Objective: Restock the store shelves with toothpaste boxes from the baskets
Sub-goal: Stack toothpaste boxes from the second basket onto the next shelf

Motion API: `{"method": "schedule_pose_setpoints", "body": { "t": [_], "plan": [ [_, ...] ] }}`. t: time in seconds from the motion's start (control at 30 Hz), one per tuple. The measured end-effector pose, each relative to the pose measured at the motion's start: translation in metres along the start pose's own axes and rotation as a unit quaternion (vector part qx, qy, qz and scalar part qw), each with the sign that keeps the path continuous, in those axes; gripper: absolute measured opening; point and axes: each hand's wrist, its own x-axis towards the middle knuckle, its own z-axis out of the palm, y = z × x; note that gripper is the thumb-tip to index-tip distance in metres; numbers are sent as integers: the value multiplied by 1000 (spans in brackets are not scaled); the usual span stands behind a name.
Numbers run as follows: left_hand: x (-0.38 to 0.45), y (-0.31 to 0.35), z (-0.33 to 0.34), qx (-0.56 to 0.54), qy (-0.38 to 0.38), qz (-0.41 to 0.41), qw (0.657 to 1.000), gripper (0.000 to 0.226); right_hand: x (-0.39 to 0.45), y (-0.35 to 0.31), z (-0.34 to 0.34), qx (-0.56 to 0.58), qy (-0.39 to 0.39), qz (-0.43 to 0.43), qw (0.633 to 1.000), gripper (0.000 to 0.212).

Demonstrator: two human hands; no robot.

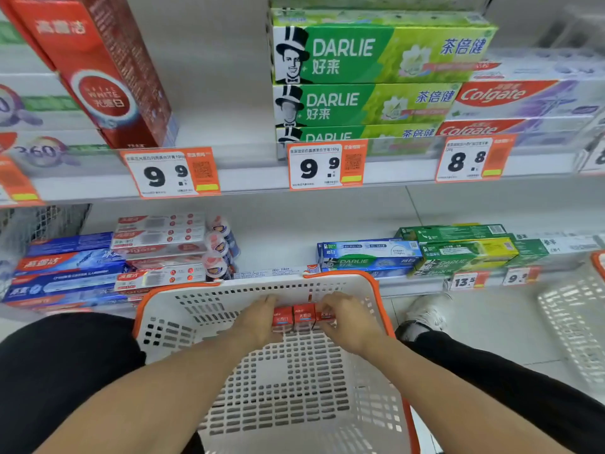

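Three red toothpaste boxes (302, 317) stand on end side by side inside a white basket with an orange rim (229, 303), near its far wall. My left hand (258, 322) grips the left side of the group. My right hand (347, 322) grips the right side, its fingers curled over the rightmost box. On the upper shelf (248, 173) a tall red box of the same kind (98, 70) leans at the left, with a bare gap between it and the stacked green Darlie boxes (366, 80).
Colgate boxes (523, 99) lie right of the Darlie stack. The lower shelf holds blue and red boxes (98, 263) at left and Darlie boxes (425, 253) at right. A second white basket (576, 322) sits on the floor at right. My knees flank the basket.
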Motion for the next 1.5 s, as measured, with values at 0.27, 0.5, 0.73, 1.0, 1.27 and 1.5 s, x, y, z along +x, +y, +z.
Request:
{"method": "schedule_pose_setpoints", "body": {
  "t": [0.27,0.5,0.73,1.0,1.27,1.5],
  "plan": [
    [-14,-3,-17,-99,-1,16,995,33,36,-2,-6,-24,-36,14,999,48],
    [-86,-5,-93,-466,10,-8,885,31,46,-66,-35,190,-303,33,933,74],
    [-167,25,-172,-530,207,46,821,65,16,-150,-130,294,-261,-83,916,47],
    [-233,51,-302,-207,545,259,770,71,-20,-250,-220,318,150,-306,885,42],
    [-201,11,-372,272,542,83,791,75,33,-268,-210,185,356,-255,880,49],
    [-185,11,-361,277,543,79,789,53,54,-260,-198,93,236,-209,944,47]
  ]
}}
